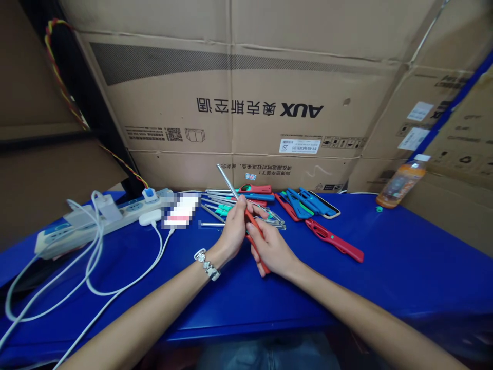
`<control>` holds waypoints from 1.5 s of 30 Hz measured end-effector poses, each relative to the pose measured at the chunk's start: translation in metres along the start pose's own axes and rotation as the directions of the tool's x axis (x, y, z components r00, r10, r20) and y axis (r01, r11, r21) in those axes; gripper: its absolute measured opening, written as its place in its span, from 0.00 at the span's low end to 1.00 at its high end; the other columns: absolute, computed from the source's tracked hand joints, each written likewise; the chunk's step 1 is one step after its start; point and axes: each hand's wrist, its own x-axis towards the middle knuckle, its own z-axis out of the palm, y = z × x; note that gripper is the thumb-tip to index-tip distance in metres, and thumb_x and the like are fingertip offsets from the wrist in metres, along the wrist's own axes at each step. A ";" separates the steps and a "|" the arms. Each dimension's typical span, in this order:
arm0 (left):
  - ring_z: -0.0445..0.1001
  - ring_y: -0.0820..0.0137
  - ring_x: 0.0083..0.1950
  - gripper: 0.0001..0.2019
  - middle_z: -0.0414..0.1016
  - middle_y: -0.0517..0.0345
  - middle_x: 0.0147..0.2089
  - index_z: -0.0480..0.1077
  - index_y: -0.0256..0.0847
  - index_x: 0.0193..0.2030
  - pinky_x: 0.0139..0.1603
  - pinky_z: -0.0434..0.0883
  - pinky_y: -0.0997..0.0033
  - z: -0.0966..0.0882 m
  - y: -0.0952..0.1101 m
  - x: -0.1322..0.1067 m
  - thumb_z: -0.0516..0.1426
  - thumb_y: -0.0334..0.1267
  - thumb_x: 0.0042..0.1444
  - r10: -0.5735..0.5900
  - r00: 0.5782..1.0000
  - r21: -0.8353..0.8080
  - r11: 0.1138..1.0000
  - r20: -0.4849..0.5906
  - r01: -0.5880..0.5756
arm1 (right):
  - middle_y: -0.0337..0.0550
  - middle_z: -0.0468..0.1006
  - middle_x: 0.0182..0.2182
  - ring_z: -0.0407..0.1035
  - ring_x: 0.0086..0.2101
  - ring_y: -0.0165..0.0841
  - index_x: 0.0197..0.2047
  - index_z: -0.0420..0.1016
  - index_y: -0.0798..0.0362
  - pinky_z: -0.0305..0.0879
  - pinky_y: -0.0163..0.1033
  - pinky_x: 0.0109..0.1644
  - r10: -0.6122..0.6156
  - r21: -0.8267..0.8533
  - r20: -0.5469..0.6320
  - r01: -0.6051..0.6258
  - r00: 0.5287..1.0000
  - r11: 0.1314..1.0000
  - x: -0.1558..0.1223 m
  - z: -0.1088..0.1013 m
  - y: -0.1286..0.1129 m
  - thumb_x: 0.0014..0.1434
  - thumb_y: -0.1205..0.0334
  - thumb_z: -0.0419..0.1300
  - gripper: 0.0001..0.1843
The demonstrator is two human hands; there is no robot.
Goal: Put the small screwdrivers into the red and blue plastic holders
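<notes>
My left hand (234, 228) is closed round a thin metal rod (226, 180) that slants up and to the left from my fingers. My right hand (272, 245) grips a red plastic handle (264, 267), whose lower end sticks out below my palm. Both hands meet over the blue table (385, 277), rod and handle joined between them. Just behind my hands lies a heap of metal rods (215, 201) with a red handle (256, 189) and a blue one (259, 197) on it. A bracelet (206, 264) sits on my left wrist.
Blue handles (310, 201) and a long red handle (336, 241) lie to the right. A power strip (96, 221) with white cables (96, 267) fills the left. A bottle (402, 181) stands at the far right. Cardboard boxes (246, 103) wall off the back.
</notes>
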 end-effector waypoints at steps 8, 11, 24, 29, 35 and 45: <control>0.78 0.64 0.34 0.25 0.80 0.53 0.35 0.66 0.40 0.34 0.29 0.70 0.71 -0.013 0.011 0.000 0.54 0.64 0.57 -0.102 0.990 0.009 0.995 0.099 0.101 | 0.31 0.67 0.13 0.63 0.09 0.30 0.34 0.63 0.51 0.56 0.31 0.12 0.117 0.213 0.073 -0.130 0.990 0.968 0.007 -0.005 -0.002 0.64 0.37 0.45 0.25; 0.77 0.64 0.35 0.25 0.79 0.51 0.35 0.69 0.38 0.34 0.32 0.71 0.69 -0.025 0.012 0.008 0.54 0.63 0.58 -0.044 0.996 0.108 0.993 0.078 0.036 | 0.37 0.70 0.15 0.64 0.11 0.30 0.30 0.65 0.53 0.58 0.33 0.15 0.200 0.372 0.174 -0.252 0.964 0.893 0.007 -0.015 -0.005 0.64 0.42 0.45 0.24; 0.71 0.60 0.51 0.13 0.73 0.52 0.49 0.70 0.44 0.48 0.53 0.67 0.58 -0.056 0.058 0.005 0.60 0.44 0.58 0.357 0.647 0.678 0.050 0.674 -0.733 | 0.36 0.70 0.29 0.61 0.25 0.27 0.49 0.70 0.53 0.57 0.34 0.30 -0.049 -0.111 0.051 0.054 0.997 0.992 0.006 -0.050 0.007 0.61 0.47 0.57 0.20; 0.75 0.60 0.44 0.17 0.78 0.54 0.45 0.73 0.44 0.50 0.44 0.68 0.64 -0.054 0.050 -0.001 0.62 0.48 0.56 -0.144 0.772 0.780 0.224 0.619 -0.584 | 0.36 0.70 0.33 0.62 0.30 0.29 0.47 0.64 0.50 0.59 0.35 0.36 -0.141 -0.273 0.089 0.160 0.986 0.949 -0.001 -0.045 0.012 0.59 0.51 0.62 0.18; 0.71 0.66 0.34 0.10 0.75 0.59 0.35 0.73 0.43 0.40 0.34 0.62 0.71 -0.061 0.039 0.002 0.62 0.44 0.54 -0.324 0.772 0.822 0.382 0.547 -0.422 | 0.40 0.72 0.36 0.66 0.36 0.32 0.43 0.66 0.51 0.62 0.37 0.41 -0.132 -0.186 0.068 0.142 0.989 0.972 0.001 -0.052 0.005 0.62 0.51 0.58 0.14; 0.62 0.69 0.27 0.14 0.67 0.63 0.28 0.66 0.42 0.30 0.28 0.55 0.71 -0.062 0.031 -0.008 0.67 0.43 0.45 -0.390 0.828 0.905 0.304 0.403 -0.298 | 0.35 0.66 0.15 0.56 0.19 0.27 0.23 0.72 0.53 0.48 0.35 0.25 -0.011 -0.577 -0.111 -0.055 0.994 0.815 0.017 -0.062 0.023 0.55 0.53 0.61 0.15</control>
